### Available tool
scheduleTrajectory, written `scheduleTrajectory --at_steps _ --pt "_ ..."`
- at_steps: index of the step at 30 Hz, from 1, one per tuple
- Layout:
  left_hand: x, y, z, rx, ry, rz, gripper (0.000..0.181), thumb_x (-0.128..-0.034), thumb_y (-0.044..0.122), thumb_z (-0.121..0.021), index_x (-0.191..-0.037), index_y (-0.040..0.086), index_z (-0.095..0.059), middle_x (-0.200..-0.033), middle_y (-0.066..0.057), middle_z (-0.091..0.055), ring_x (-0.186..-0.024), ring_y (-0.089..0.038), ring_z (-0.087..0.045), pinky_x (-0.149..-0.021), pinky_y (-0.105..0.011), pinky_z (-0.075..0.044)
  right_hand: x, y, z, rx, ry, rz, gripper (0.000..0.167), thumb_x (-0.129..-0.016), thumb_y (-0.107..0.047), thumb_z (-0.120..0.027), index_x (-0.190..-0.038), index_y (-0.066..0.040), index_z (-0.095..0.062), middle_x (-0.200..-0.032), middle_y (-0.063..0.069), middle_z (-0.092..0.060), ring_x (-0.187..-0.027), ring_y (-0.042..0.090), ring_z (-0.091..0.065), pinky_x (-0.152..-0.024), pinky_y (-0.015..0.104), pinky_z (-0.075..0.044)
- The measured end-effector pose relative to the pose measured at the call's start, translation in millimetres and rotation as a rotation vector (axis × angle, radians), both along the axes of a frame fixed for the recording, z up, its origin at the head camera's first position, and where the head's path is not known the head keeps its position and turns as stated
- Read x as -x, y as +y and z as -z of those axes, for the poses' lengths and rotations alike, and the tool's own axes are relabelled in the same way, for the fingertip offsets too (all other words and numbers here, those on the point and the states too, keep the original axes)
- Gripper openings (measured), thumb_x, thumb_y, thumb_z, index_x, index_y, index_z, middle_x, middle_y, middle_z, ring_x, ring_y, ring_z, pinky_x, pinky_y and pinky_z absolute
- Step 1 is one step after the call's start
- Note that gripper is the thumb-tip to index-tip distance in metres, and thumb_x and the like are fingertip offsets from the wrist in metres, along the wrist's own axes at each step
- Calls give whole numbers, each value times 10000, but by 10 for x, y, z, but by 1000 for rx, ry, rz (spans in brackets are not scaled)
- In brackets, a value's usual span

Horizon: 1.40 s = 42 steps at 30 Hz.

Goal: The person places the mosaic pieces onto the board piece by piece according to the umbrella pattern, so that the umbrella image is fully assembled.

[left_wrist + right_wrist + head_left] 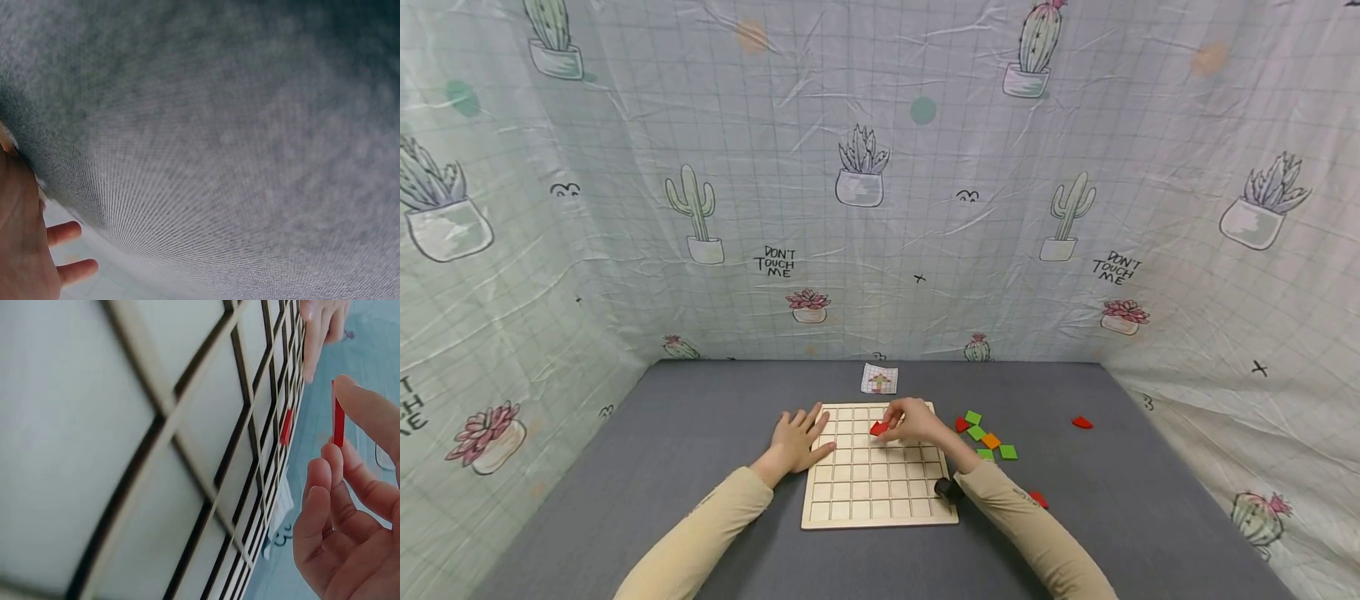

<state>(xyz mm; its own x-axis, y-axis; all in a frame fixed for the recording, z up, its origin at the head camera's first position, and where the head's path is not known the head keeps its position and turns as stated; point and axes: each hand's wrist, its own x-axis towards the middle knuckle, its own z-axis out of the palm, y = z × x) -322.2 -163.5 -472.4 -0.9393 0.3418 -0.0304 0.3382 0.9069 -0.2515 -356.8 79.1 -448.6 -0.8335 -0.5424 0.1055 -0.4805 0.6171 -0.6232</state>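
A pale gridded board [880, 508] lies on the grey table. My right hand [916, 421] is over its upper part, pinching a thin red piece [339, 419] between thumb and fingertips, clear of the board in the right wrist view. Another red piece [286, 427] sits on the grid beyond it. Red shows by the fingertips in the head view, where the two are hard to separate. My left hand [792, 442], fingers spread, rests at the board's left edge; in the left wrist view only part of that hand [28, 244] shows.
Right of the board lie several green pieces [1008, 452], an orange piece [991, 440] and red pieces, one [1082, 422] farther right. A small patterned card [879, 379] is behind the board. A black object [948, 489] is at the board's right edge, by the right sleeve.
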Motion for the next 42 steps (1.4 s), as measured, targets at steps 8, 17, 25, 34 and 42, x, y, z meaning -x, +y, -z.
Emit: scheduleTrajectory --at_steps 8,17,25,34,42 --pt "-42 7 -46 -9 -1 -2 658 -901 574 -292 -1405 151 -300 -1465 -66 -271 -1267 -274 -358 -953 -496 -290 -1 -175 36 -9 -35 -11 247 -687 -216 -771 -818 -74 -617 -671 28 -610 -543 67 -496 -502 191 -383" --pt "-40 5 -23 -18 2 -2 651 -900 571 -306 -1395 148 -322 -1459 -65 -285 -1260 -267 -366 -966 -492 -292 11 -287 90 61 -191 -36 223 -698 -138 -759 -833 -38 -613 -626 46 -636 -445 113 -539 -442 197 -403" --pt "-34 10 -18 -3 8 -2 654 -897 578 -298 -1398 158 -317 -1460 -61 -284 -1255 -268 -369 -951 -488 -298 14 -338 113 -4 -171 10 216 -675 -142 -774 -812 -65 -624 -571 -15 -570 -437 50 -465 -435 178 -355" --pt "-19 11 36 -5 9 -14 649 -898 577 -295 -1398 164 -315 -1462 -54 -280 -1252 -265 -374 -944 -497 -302 -5 -350 111 -29 -163 35 253 -650 -127 -787 -840 -48 -640 -565 -30 -557 -440 48 -482 -426 172 -360" --pt "-23 15 34 -10 7 -12 655 -900 577 -289 -1407 162 -298 -1469 -52 -266 -1256 -273 -370 -946 -507 -299 6 -340 104 -55 -178 6 232 -678 -131 -765 -881 -89 -659 -635 -2 -606 -472 52 -504 -451 184 -384"
